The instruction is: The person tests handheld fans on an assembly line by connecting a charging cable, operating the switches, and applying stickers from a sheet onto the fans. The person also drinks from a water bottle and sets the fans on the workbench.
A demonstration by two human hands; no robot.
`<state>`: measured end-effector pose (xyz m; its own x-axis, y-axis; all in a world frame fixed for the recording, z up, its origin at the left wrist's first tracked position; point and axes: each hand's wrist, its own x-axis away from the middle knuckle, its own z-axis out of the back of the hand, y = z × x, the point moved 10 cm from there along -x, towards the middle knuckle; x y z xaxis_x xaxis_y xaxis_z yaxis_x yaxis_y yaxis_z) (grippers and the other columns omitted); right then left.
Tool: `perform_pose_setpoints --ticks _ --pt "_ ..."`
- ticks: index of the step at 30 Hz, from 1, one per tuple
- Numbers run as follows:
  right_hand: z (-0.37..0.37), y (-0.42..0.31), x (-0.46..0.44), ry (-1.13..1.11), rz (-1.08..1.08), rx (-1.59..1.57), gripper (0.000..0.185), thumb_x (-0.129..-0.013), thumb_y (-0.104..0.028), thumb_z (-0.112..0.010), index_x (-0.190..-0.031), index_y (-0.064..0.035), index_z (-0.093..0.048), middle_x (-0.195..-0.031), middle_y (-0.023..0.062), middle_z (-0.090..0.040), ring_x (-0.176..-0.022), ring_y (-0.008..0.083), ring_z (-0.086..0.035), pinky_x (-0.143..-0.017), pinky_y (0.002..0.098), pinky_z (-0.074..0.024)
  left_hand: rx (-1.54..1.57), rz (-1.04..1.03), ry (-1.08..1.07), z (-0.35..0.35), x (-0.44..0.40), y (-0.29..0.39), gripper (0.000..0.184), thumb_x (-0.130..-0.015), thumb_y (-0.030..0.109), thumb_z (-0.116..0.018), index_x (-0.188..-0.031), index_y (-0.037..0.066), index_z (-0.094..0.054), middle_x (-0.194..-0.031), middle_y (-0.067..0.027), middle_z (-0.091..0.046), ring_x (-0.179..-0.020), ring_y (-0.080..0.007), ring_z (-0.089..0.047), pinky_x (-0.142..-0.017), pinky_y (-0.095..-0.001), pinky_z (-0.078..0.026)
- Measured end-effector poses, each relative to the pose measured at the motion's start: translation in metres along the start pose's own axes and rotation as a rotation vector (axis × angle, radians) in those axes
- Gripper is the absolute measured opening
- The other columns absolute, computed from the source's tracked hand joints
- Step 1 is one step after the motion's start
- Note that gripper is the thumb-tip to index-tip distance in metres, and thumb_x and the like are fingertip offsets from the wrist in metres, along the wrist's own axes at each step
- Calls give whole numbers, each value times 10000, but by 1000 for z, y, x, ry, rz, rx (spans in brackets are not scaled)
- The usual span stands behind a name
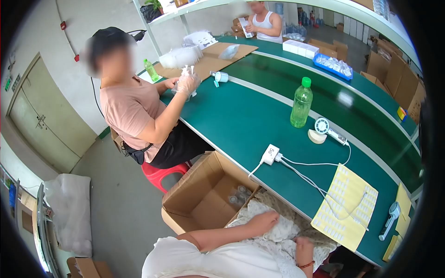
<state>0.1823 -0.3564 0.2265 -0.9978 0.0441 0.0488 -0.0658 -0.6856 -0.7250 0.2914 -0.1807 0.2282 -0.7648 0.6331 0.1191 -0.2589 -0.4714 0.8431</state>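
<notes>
My left hand [263,223] rests on bunched white lace cloth [283,230] over my lap, its fingers curled in. Close by, my right hand [304,250], with a red bracelet at the wrist, is also curled against the lace. Whether either hand holds anything is hidden. Beyond them on the green table [250,120] lies a white charger block [270,154] with white cables. One cable runs to a handheld device with a round head [321,125], propped on a cream-coloured round piece [316,136]. A yellow sheet of white labels [346,204] overhangs the table edge near my right hand.
An open cardboard box [185,199] with several clear cups stands left of my lap. A green bottle [301,103] is upright on the table; another handheld device [389,221] lies right. A seated co-worker [132,106] handles white parts; another person [266,23] sits across the conveyor [333,95].
</notes>
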Motion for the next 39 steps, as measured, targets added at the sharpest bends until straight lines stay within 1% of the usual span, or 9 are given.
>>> perform_pose_setpoints --ticks 4,7,11,14,18,22,28,31,39 --pt "62 119 27 708 -278 1024 402 -865 -211 -507 -1240 -65 -510 -1296 149 -493 -1213 303 -438 -991 475 -336 -486 142 521 54 3 -45 602 -790 426 -646 -1097 -67 -486 -1008 -288 -524 -995 -395 -523 -888 -419 -408" --pt "68 145 4 242 -476 857 500 -859 -237 -535 -1319 -83 -417 -1408 123 -369 -1314 270 -310 -1058 506 -244 48 384 243 17 -13 -122 648 -824 440 -598 -1166 -94 -458 -1140 -327 -495 -1060 -412 -503 -923 -408 -395" --pt "75 158 15 343 -534 540 394 -850 -209 -538 -1205 -44 -494 -1257 170 -470 -1182 291 -426 -966 469 -330 128 509 297 30 -14 -135 376 -878 289 -498 -1112 0 -555 -1039 -242 -607 -1010 -373 -563 -853 -414 -443" --pt "58 130 13 404 -450 184 327 -843 -189 -540 -1119 -16 -552 -1144 206 -546 -1083 306 -512 -897 440 -394 120 355 333 30 -23 -89 269 -867 185 -482 -1016 -6 -599 -888 -200 -641 -893 -356 -601 -795 -405 -461" --pt "-30 47 -9 22 -170 -250 227 -830 -129 -498 -881 59 -614 -803 263 -624 -784 367 -632 -693 391 -484 239 -72 -415 -78 -19 26 284 -940 240 -430 -901 -8 -562 -862 -184 -608 -826 -280 -579 -763 -378 -448" --pt "-22 43 -18 -181 -204 -35 272 -813 -220 -542 -936 1 -640 -910 207 -646 -891 388 -603 -794 428 -467 254 -91 -137 -39 -35 22 368 -969 292 -351 -958 10 -587 -945 -215 -616 -873 -369 -588 -816 -425 -442" --pt "78 144 -14 497 -380 672 277 -813 -225 -542 -948 -4 -637 -928 207 -641 -905 386 -597 -804 430 -463 -485 38 439 30 -69 -98 574 -838 407 -552 -1287 74 -425 -1412 -255 -218 -1230 -484 -294 -931 -543 -347" --pt "77 177 -20 343 -532 562 279 -813 -228 -543 -955 -6 -635 -937 206 -638 -912 386 -594 -809 431 -460 -247 163 259 -33 -109 -221 520 -863 371 -514 -1266 49 -446 -1337 -250 -370 -1201 -427 -384 -932 -490 -372" --pt "21 77 -49 183 -253 192 286 -814 -234 -544 -971 -13 -631 -962 205 -631 -931 384 -587 -822 433 -454 191 -262 218 -49 -75 -74 221 -866 156 -474 -975 6 -595 -934 -234 -616 -886 -373 -594 -759 -424 -467"
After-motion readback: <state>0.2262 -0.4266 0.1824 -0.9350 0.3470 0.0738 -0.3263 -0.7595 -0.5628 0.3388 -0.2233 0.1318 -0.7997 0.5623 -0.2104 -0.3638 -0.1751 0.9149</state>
